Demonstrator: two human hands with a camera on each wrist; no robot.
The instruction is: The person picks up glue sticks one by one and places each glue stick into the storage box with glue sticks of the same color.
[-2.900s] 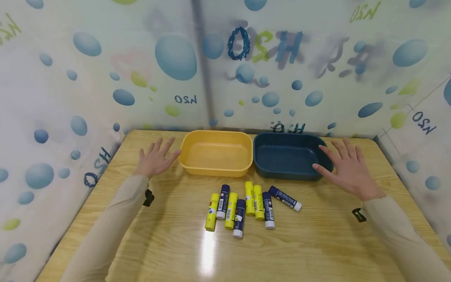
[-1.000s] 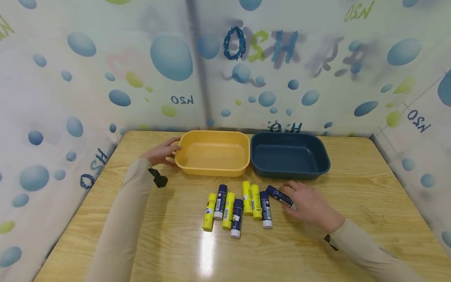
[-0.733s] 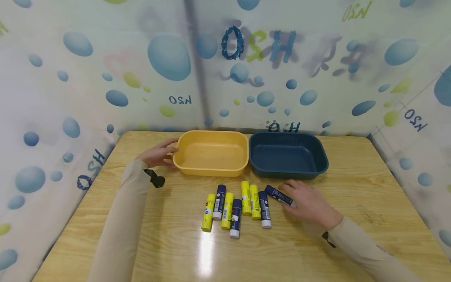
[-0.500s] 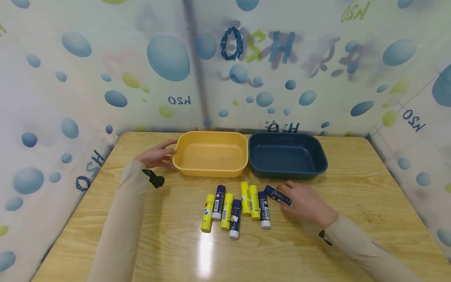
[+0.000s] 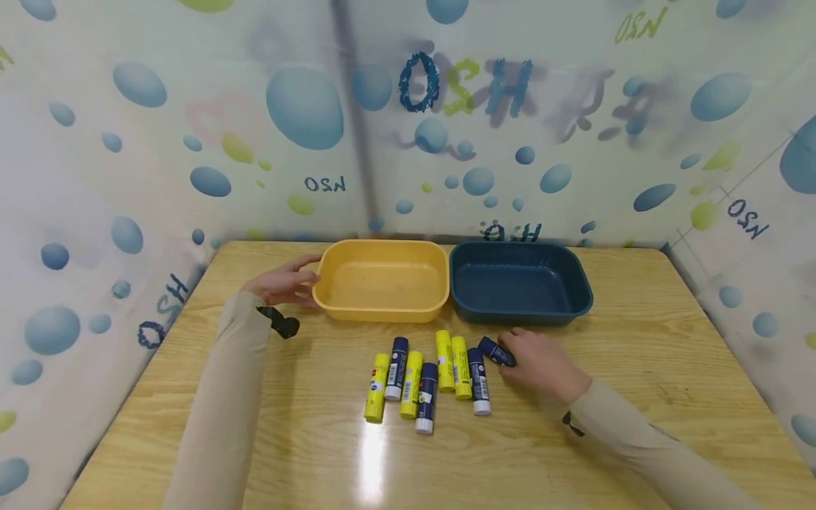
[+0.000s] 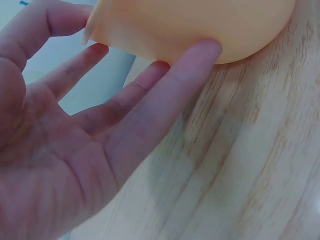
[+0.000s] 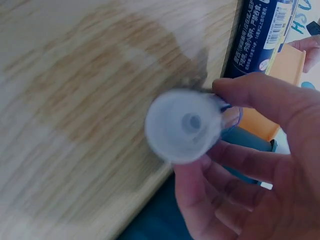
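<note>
My right hand (image 5: pixel 538 363) pinches a dark blue glue stick (image 5: pixel 494 349) between thumb and fingers, in front of the dark blue tray (image 5: pixel 523 316). In the right wrist view the glue stick's round white end (image 7: pixel 172 127) faces the camera, and the fingers hide much of its body. At the far left, my left hand (image 5: pixel 283 283) touches the end of the yellow tray (image 5: pixel 382 315). The left wrist view shows its extended fingers (image 6: pixel 145 112) against that tray's outer side (image 6: pixel 200 25), one fingertip at the rim.
Several more glue sticks lie on the wooden table (image 5: pixel 306 439) before the trays: yellow ones (image 5: pixel 376 388) and dark blue ones (image 5: pixel 479 381), in two loose groups. Both trays stand side by side near the patterned back wall (image 5: pixel 408 163).
Both hands were spread above the table. The left came to the yellow tray's end; the right came down to the blue glue stick, then shifted left along it, covering its white end.
</note>
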